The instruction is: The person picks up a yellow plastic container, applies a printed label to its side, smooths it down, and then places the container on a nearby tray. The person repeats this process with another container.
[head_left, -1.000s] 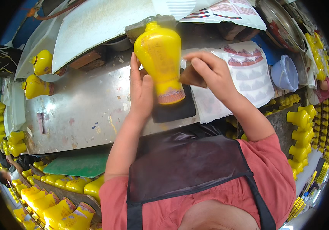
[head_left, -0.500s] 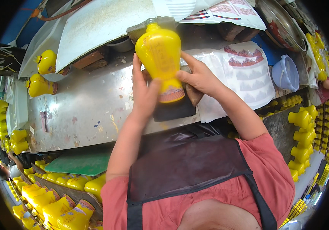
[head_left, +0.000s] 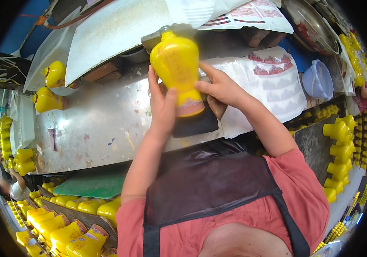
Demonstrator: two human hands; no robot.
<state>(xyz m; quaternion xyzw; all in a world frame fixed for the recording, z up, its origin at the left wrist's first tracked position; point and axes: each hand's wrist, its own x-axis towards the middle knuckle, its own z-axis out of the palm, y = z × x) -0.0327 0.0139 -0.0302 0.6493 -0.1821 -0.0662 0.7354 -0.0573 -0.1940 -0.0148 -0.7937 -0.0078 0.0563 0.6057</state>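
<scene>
The glossy yellow bottle (head_left: 175, 64), round-shouldered and narrow-waisted, is over the middle of the scuffed metal table (head_left: 95, 128) — the left hand (head_left: 163, 105) and right hand (head_left: 222, 88) both hold it, fingers curled against opposite sides. Thin paper sheets (head_left: 273, 92) cover the table's right part; two rounded bottles (head_left: 50, 100) are at its left end.

A blue bucket (head_left: 318, 80) sat right of the right hand (head_left: 225, 88), a round metal pan (head_left: 314, 23) farther off; a green board (head_left: 90, 186) lay below and left of the left hand (head_left: 163, 108).
</scene>
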